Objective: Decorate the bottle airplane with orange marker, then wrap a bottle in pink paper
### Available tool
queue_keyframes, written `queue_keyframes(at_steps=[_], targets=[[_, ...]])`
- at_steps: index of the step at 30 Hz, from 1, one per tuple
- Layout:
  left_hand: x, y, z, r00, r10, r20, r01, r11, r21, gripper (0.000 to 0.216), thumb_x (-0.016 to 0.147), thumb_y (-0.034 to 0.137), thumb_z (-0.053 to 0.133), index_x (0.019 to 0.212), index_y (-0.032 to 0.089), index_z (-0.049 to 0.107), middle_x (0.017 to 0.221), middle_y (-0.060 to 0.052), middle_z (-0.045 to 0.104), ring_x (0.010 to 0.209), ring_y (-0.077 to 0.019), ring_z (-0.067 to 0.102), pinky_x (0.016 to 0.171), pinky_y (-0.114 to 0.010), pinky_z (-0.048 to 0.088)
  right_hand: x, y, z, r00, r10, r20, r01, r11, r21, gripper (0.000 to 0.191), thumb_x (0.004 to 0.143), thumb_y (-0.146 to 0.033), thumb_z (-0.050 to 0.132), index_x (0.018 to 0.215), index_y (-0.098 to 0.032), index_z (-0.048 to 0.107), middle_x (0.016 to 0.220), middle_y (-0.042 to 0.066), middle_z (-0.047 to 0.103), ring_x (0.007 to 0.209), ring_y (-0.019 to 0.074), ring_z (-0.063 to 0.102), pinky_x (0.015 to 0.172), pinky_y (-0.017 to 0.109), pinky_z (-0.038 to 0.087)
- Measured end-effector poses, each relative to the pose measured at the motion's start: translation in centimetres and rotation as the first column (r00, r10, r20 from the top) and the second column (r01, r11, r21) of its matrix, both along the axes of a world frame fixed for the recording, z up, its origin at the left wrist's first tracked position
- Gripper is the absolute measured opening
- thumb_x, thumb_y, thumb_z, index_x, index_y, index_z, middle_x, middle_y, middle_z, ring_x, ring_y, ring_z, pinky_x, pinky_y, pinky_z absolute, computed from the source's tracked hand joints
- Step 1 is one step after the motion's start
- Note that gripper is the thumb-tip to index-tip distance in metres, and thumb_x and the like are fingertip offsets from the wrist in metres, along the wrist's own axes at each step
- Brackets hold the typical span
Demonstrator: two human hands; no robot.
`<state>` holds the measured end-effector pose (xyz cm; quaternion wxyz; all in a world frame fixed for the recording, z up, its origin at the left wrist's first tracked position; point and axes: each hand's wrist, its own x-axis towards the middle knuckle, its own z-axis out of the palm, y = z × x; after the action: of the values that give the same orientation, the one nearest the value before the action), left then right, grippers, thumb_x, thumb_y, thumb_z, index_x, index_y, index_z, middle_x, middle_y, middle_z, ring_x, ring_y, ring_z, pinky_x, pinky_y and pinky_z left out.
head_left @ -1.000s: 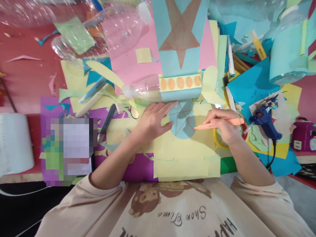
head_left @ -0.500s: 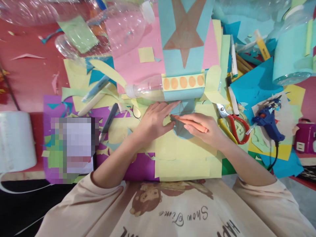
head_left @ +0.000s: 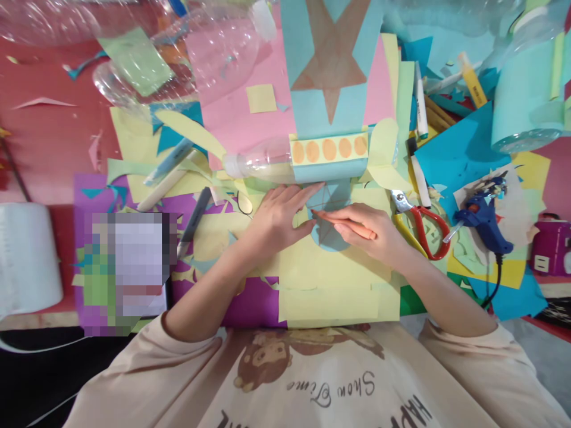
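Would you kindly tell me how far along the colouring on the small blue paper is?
Done: the big star is coloured in, and the bottle wears orange dots. In hand: the left hand presses the small blue paper flat; the right hand holds the orange pencil, tip on it. Left: its visible part shows only outlines, so filling seems barely begun.

Orange crayon (head_left: 343,222) on blue paper (head_left: 330,235)

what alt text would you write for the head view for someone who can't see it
A person's right hand holds an orange pencil on a blue paper piece that the left hand presses flat. Around lie red-handled scissors and a blue glue gun.
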<state>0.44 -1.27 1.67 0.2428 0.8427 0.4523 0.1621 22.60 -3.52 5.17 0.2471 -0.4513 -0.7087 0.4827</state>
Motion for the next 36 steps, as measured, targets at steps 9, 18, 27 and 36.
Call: queue_keyframes(at_steps=[9,18,27,36], targets=[[0.1,0.1,0.0,1.0,-0.011,0.002,0.011,1.0,0.018,0.052,0.088,0.029,0.055,0.138,0.018,0.048,0.083,-0.002,0.056,0.08,-0.0186,0.053,0.08,-0.032,0.042,1.0,-0.3,-0.3,1.0,-0.005,-0.026,0.002,0.993,-0.116,0.023,0.095,-0.031,0.054,0.11,-0.021,0.068,0.103,0.006,0.071,0.097,0.0176,0.067,0.089,0.035,0.054],[0.0,0.1,0.0,1.0,-0.015,-0.001,0.015,1.0,0.021,0.053,0.087,0.028,0.056,0.138,0.018,0.048,0.083,-0.001,0.056,0.078,-0.0172,0.052,0.081,-0.031,0.043,1.8,0.0,0.7,0.999,0.011,0.039,-0.008,0.998,-0.069,0.02,0.094,-0.03,0.054,0.1,-0.019,0.069,0.087,0.004,0.069,0.08,0.0142,0.065,0.074,0.027,0.052],[0.0,0.1,0.1,1.0,-0.021,0.009,0.02,0.998,0.056,0.052,0.087,0.027,0.055,0.137,0.015,0.049,0.081,-0.001,0.055,0.078,-0.017,0.052,0.081,-0.031,0.044,2.1,0.2,1.6,0.999,0.005,0.039,-0.002,0.997,-0.077,0.014,0.09,-0.024,0.055,0.086,-0.017,0.067,0.073,0.001,0.062,0.066,0.0119,0.058,0.068,0.026,0.049],[0.0,0.0,-0.1,1.0,0.001,0.006,-0.001,0.999,0.054,0.053,0.085,0.025,0.058,0.137,0.017,0.05,0.082,-0.001,0.055,0.078,-0.017,0.05,0.082,-0.031,0.045,2.1,0.5,2.0,0.999,0.012,0.05,-0.009,0.998,-0.06,0.022,0.087,-0.022,0.052,0.066,-0.019,0.056,0.06,-0.002,0.051,0.056,0.0093,0.045,0.057,0.025,0.039]])
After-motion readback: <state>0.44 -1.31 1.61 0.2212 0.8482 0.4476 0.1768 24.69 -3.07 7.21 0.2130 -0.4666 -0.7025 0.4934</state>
